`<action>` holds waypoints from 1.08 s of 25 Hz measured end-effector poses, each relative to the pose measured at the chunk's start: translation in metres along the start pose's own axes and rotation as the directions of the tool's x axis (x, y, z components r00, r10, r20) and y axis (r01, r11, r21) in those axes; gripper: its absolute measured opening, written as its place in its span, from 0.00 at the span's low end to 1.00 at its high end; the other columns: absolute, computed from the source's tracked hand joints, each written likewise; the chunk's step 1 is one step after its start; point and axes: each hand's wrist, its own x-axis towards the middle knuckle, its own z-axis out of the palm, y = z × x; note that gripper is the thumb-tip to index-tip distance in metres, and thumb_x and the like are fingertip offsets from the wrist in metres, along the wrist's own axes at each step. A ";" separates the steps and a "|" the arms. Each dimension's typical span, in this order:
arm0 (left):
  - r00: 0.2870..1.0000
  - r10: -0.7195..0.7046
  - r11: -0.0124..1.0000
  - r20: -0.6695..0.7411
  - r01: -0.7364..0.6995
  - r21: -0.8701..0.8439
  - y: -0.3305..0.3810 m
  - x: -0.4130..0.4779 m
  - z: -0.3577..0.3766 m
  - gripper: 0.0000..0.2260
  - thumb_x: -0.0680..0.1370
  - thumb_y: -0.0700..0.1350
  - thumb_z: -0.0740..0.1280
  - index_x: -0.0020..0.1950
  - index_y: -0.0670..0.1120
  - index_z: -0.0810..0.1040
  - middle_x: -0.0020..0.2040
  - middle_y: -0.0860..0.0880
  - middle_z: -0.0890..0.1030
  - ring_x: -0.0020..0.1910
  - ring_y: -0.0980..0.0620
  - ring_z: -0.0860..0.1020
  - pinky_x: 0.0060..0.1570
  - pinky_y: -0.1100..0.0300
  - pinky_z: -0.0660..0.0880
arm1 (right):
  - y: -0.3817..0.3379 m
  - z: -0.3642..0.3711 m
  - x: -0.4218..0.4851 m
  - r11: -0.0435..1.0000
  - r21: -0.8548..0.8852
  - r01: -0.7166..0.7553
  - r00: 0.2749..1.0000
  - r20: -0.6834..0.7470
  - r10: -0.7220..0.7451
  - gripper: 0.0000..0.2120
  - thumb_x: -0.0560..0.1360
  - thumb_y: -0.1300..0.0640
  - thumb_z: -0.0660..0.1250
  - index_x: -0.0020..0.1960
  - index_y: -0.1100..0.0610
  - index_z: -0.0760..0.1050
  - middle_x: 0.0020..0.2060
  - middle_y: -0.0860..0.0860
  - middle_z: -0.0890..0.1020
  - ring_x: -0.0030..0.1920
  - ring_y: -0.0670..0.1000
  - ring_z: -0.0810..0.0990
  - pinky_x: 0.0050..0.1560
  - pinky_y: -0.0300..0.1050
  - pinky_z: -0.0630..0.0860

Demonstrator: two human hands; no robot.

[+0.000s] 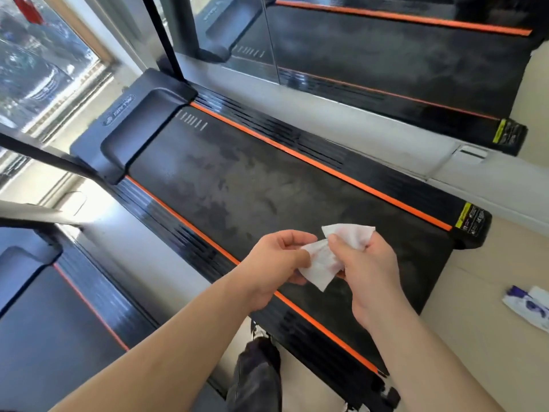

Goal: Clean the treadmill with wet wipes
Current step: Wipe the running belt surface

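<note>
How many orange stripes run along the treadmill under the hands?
2 on the treadmill: the far stripe along the belt's far edge, and the near stripe along its near edge, partly covered by the left hand. None looks fully hidden.

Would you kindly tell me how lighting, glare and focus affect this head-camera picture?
Head view: daylight from the window at the left washes out the floor beside it; sheen lies on the near side rail of the treadmill; the scene outside is blurred; the wet wipe is reasonably sharp.

Wipe (320, 263) above treadmill (267, 185); packet (530, 306) rightward
</note>
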 end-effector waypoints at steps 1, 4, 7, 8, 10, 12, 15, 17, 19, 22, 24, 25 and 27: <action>0.999 -0.026 0.999 0.032 0.026 -0.020 -0.001 0.018 -0.009 0.15 0.77 0.32 0.67 0.60 0.43 0.82 0.55 0.42 0.86 0.44 0.48 0.82 0.35 0.59 0.76 | 0.005 0.008 0.017 1.000 0.000 0.003 1.000 -0.011 -0.003 0.13 0.78 0.59 0.74 0.60 0.50 0.77 0.52 0.49 0.85 0.49 0.49 0.86 0.46 0.45 0.84; 0.992 -0.094 0.979 0.089 0.108 -0.173 -0.007 0.081 -0.042 0.14 0.79 0.32 0.68 0.62 0.42 0.82 0.54 0.42 0.86 0.45 0.50 0.82 0.35 0.63 0.79 | 0.023 0.043 0.078 1.000 -0.006 0.020 0.999 -0.026 -0.020 0.12 0.78 0.57 0.74 0.59 0.50 0.78 0.53 0.49 0.84 0.52 0.49 0.85 0.47 0.45 0.83; 0.985 -0.109 0.906 0.137 0.155 -0.393 -0.022 0.150 -0.081 0.13 0.81 0.33 0.67 0.65 0.39 0.80 0.55 0.41 0.85 0.51 0.48 0.84 0.43 0.62 0.83 | 0.051 0.086 0.137 0.999 -0.018 0.040 0.999 -0.028 -0.041 0.12 0.78 0.56 0.73 0.60 0.49 0.79 0.54 0.49 0.85 0.54 0.50 0.85 0.54 0.53 0.84; 0.984 -0.101 0.894 0.146 0.154 -0.420 -0.028 0.167 -0.093 0.13 0.81 0.34 0.67 0.66 0.39 0.79 0.56 0.40 0.84 0.52 0.47 0.84 0.45 0.60 0.83 | 0.061 0.100 0.153 0.999 -0.021 0.034 0.999 -0.026 -0.035 0.12 0.78 0.55 0.73 0.60 0.49 0.80 0.54 0.49 0.85 0.53 0.50 0.85 0.54 0.54 0.84; 0.985 -0.071 0.907 0.159 0.130 -0.401 -0.043 0.197 -0.112 0.16 0.80 0.38 0.70 0.68 0.39 0.78 0.56 0.41 0.84 0.51 0.47 0.83 0.47 0.59 0.82 | 0.079 0.122 0.180 0.999 0.007 0.033 0.999 -0.038 -0.032 0.12 0.78 0.57 0.73 0.60 0.50 0.80 0.53 0.49 0.85 0.52 0.50 0.86 0.53 0.52 0.85; 0.985 -0.047 0.937 0.165 0.100 -0.334 -0.056 0.216 -0.124 0.20 0.77 0.40 0.74 0.68 0.40 0.78 0.55 0.43 0.84 0.49 0.49 0.83 0.45 0.61 0.80 | 0.096 0.135 0.199 0.999 0.030 0.031 0.998 -0.053 -0.029 0.11 0.78 0.58 0.73 0.59 0.51 0.80 0.52 0.49 0.85 0.51 0.48 0.86 0.48 0.45 0.85; 0.986 -0.040 0.964 0.160 0.080 -0.254 -0.071 0.233 -0.136 0.21 0.75 0.38 0.76 0.67 0.41 0.79 0.54 0.42 0.85 0.47 0.49 0.83 0.41 0.61 0.79 | 0.115 0.145 0.214 0.998 0.066 0.013 0.996 -0.085 -0.007 0.11 0.78 0.59 0.73 0.59 0.51 0.79 0.52 0.47 0.84 0.51 0.48 0.85 0.43 0.40 0.83; 0.990 -0.057 0.966 0.130 0.087 -0.243 -0.076 0.241 -0.141 0.21 0.75 0.36 0.76 0.67 0.41 0.79 0.55 0.40 0.85 0.47 0.48 0.84 0.39 0.61 0.80 | 0.124 0.146 0.222 0.997 0.083 -0.002 0.994 -0.106 0.010 0.11 0.78 0.59 0.73 0.59 0.51 0.79 0.52 0.48 0.84 0.51 0.49 0.86 0.45 0.43 0.84; 0.990 -0.071 0.964 0.121 0.099 -0.248 -0.083 0.246 -0.143 0.20 0.75 0.33 0.75 0.66 0.41 0.79 0.58 0.37 0.84 0.46 0.47 0.84 0.39 0.61 0.81 | 0.124 0.145 0.225 0.996 0.089 0.005 0.992 -0.123 0.006 0.11 0.78 0.60 0.73 0.59 0.52 0.79 0.52 0.49 0.84 0.51 0.49 0.86 0.47 0.46 0.85; 0.990 -0.076 0.971 0.118 0.100 -0.216 -0.093 0.251 -0.144 0.17 0.77 0.29 0.70 0.65 0.39 0.80 0.58 0.37 0.84 0.50 0.45 0.85 0.45 0.58 0.83 | 0.123 0.144 0.231 0.998 0.058 0.033 0.996 -0.085 -0.028 0.11 0.78 0.59 0.72 0.60 0.52 0.80 0.52 0.49 0.85 0.52 0.49 0.86 0.51 0.49 0.84; 0.988 -0.082 0.981 0.129 0.103 -0.165 -0.096 0.254 -0.142 0.15 0.79 0.29 0.67 0.63 0.39 0.81 0.56 0.38 0.85 0.51 0.44 0.85 0.48 0.57 0.83 | 0.124 0.145 0.232 0.998 0.050 0.027 0.997 -0.071 -0.024 0.10 0.78 0.58 0.72 0.58 0.51 0.81 0.51 0.48 0.85 0.52 0.49 0.86 0.55 0.52 0.84; 0.988 -0.092 0.980 0.126 0.112 -0.162 -0.096 0.256 -0.143 0.14 0.79 0.29 0.65 0.62 0.39 0.82 0.55 0.40 0.86 0.50 0.45 0.85 0.48 0.57 0.83 | 0.123 0.146 0.234 0.998 0.056 0.018 0.998 -0.068 -0.015 0.08 0.78 0.58 0.72 0.56 0.50 0.81 0.50 0.47 0.86 0.52 0.49 0.86 0.55 0.53 0.84; 0.985 -0.137 0.957 0.109 0.160 -0.240 -0.095 0.267 -0.149 0.15 0.80 0.29 0.63 0.61 0.40 0.83 0.52 0.41 0.86 0.46 0.47 0.85 0.46 0.56 0.83 | 0.122 0.150 0.243 0.996 0.092 -0.002 0.998 -0.070 0.008 0.07 0.79 0.59 0.72 0.52 0.48 0.82 0.47 0.46 0.86 0.50 0.49 0.87 0.53 0.52 0.84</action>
